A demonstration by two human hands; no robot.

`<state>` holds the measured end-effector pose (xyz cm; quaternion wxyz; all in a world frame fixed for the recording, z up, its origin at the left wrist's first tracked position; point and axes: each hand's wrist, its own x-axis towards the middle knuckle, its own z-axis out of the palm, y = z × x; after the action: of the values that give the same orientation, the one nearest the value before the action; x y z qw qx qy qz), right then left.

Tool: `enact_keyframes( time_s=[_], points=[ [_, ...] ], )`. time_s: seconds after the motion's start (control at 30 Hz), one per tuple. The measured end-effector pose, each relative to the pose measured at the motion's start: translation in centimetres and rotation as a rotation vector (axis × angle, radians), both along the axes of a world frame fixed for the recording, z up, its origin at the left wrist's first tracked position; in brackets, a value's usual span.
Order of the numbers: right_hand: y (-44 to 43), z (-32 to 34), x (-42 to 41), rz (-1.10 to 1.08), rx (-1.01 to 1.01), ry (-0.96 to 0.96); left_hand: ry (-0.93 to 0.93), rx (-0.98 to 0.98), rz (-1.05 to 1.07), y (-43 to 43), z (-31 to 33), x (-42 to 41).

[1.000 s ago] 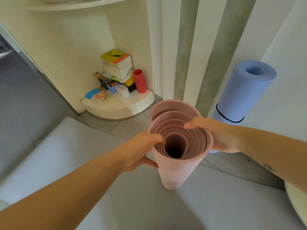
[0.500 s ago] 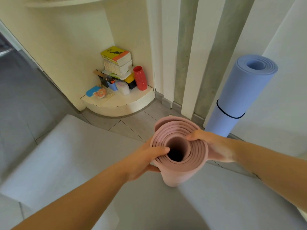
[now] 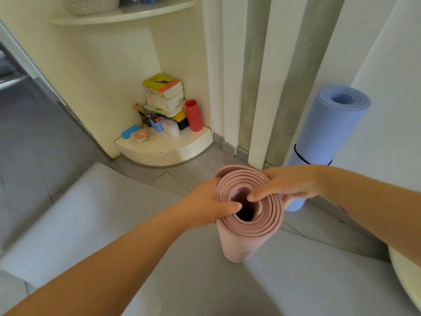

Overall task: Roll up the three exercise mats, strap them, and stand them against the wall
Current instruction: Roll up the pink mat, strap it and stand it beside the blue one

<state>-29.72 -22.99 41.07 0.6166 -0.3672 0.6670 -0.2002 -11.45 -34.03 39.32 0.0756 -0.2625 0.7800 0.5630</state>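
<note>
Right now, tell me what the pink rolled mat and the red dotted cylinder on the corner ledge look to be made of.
Pink rolled mat: probably soft foam or rubber with a matte finish; thick layers coil without creasing and no glare shows. Red dotted cylinder: likely plastic or silicone with a slight sheen and a dimpled surface; too small to be sure.

The blue mat's (image 3: 328,135) foot sits hidden, perhaps on the floor.

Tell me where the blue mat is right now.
The blue mat stands rolled and strapped at the right of the head view, leaning on the white wall just behind the right hand.
</note>
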Motion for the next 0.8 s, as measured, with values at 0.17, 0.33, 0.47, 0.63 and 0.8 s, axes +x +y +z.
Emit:
enact_keyframes(
  time_s=[0.17,0.33,0.47,0.63,0.8],
  points=[
    [-1.2,-0.4,2.5,-0.123,-0.033,0.136,0.104,-0.227,0.226,1.0,-0.2,-1.1],
    [-1.1,-2.0,3.3,-0.171,-0.117,0.176,0.235,-0.375,0.42,2.4,-1.9,-0.6],
    [-1.5,-2.7,2.6,-0.192,-0.149,0.159,0.192,-0.619,0.43,1.2,-2.4,-0.8],
    [-1.6,-2.0,1.6,-0.197,-0.138,0.139,0.191,-0.431,0.219,0.1,-1.8,-1.8],
    [-0.7,-0.9,1.1,-0.185,-0.123,0.279,0.141,-0.448,0.224,0.0,-2.0,-3.5]
  ],
)
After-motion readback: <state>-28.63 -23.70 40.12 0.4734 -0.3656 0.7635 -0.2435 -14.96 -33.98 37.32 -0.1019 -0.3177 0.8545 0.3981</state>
